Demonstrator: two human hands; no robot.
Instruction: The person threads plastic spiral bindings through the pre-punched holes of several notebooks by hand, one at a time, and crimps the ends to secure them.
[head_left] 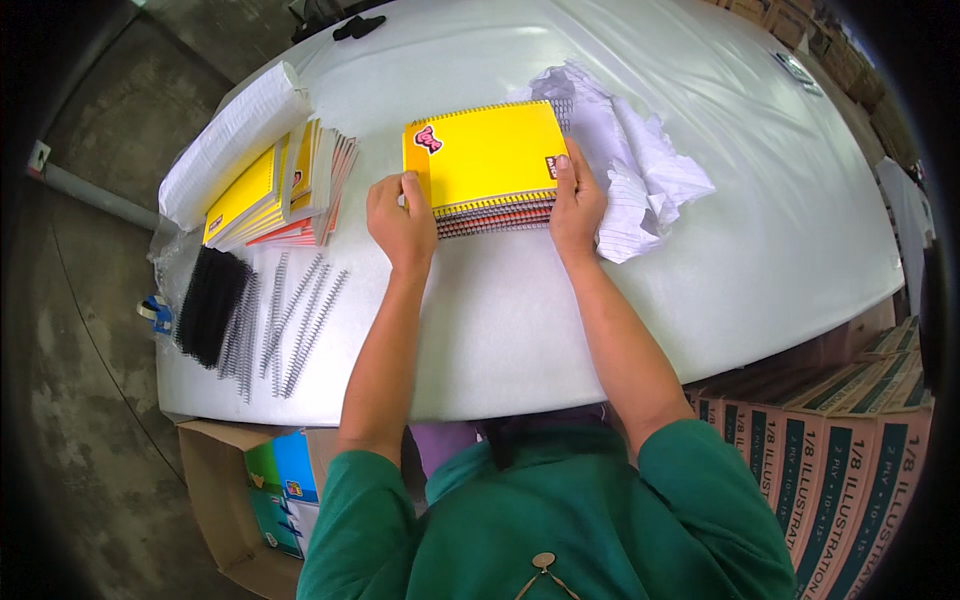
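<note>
Squarely between the two hands, a stack of yellow notebooks lies flat on the white table, its long axis running left to right, from one palm toward the other, with the right end slightly farther from the body. Neither hand is nearer: the left hand is at the stack's left end, toward the near corner, and the right hand is at its right end. The left fingers are curled in against the side, with the thumb at the cover's edge; the right thumb lies on top of the cover while the other fingers wrap the side. Both hands hold the stack, though the undersides of the fingers are hidden and how hard they press cannot be told. Wire coils show along the near long edge, facing the person, and also along the far edge. Crumpled paper sits just beyond the right hand; loose coils lie left of the left forearm.
</note>
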